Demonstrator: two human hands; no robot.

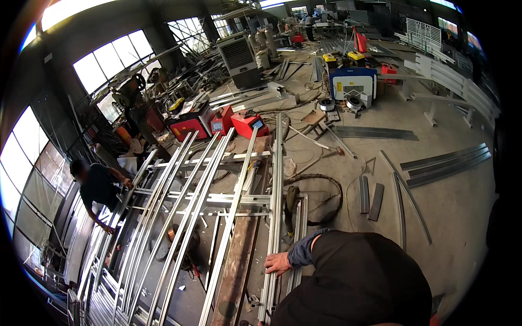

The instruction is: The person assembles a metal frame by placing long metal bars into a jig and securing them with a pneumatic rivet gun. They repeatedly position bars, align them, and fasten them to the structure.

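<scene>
Neither my left hand nor my right hand shows. At the lower right, close by, a person in what looks like a black cap (364,271) bends over the work. From behind the cap reaches this person's arm in a grey-blue sleeve (304,251). The hand (278,263) rests on a bundle of long silvery metal profiles (276,190). Left of it, more long profiles (190,217) lie side by side across metal crossbars (231,199). A rusty brown beam (239,255) runs between them. At the far left another person (98,187) leans over the profiles with both hands on them.
Red machines (250,124) stand beyond the profiles' far ends. A blue-white machine (352,86) sits farther back beside wire spools (354,103). Dark hose (340,198) coils on the floor. Metal strips (446,165) lie to the right, near white railing panels (462,81).
</scene>
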